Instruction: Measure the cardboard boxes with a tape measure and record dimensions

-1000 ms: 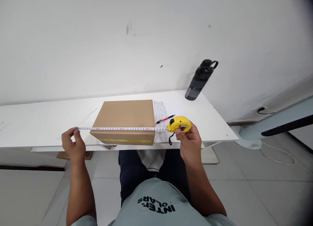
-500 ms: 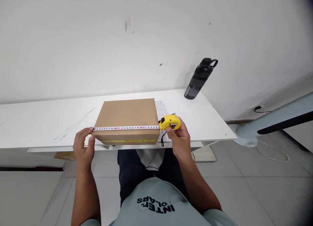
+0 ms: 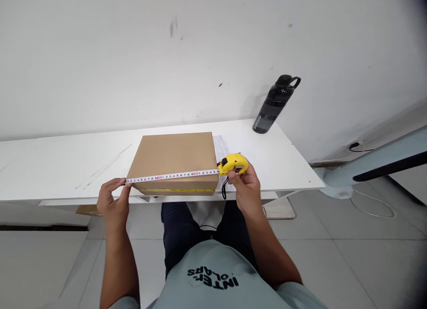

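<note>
A brown cardboard box [image 3: 175,153] rests near the front edge of the white table, a yellow strip along its front face. Over the box top runs the white blade [image 3: 176,175] of a tape measure, slanting down toward the left. My left hand [image 3: 114,200] pinches the blade's end between thumb and fingers at the box's front left corner. At the box's right side, the yellow tape measure [image 3: 230,163] is gripped by my right hand [image 3: 247,186]. Its black wrist strap [image 3: 224,189] hangs below the case.
Printed paper [image 3: 220,145] lies partly beneath the box. A black bottle [image 3: 273,105] stands at the table's back right, close to the wall. The white table [image 3: 66,162] stretches far left. A pale blue stand [image 3: 336,182] and cable are on the floor at right.
My left thumb has closed up to the fingers on the blade's end. The blade's left end has dropped toward me, so it now slants. The right hand still holds the case.
</note>
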Motion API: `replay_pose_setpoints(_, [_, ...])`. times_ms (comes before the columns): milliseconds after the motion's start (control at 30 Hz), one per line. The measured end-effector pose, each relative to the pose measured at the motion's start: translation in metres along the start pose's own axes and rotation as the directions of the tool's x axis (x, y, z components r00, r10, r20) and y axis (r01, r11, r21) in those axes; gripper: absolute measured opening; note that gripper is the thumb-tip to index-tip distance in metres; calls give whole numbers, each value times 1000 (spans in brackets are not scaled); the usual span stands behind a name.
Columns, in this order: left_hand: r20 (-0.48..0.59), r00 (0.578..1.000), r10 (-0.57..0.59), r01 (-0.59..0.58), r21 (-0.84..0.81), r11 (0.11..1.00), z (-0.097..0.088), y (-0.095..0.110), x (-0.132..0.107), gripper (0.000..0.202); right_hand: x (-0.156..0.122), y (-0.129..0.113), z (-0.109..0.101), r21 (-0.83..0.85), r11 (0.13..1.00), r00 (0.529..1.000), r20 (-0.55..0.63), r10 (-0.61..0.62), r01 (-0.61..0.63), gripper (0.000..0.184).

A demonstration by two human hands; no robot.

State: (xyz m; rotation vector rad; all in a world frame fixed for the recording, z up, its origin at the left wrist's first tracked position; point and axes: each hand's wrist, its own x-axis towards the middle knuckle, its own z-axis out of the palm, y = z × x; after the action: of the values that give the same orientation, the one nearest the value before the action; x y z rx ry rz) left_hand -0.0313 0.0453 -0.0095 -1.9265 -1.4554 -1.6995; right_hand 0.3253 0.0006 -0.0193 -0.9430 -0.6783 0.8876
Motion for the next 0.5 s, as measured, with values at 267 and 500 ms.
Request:
replay_pose_setpoints(267, [-4,943,331,-328,133,935,-20,31,-17,29,-13,-27,-18,30,1000,999,41,4,-5,45])
replay_pose_setpoints(500, [259,804,536,-474,-265,840,22,126,-50,26,-71,-20,-8,-142,980,973,164,164,-141,50])
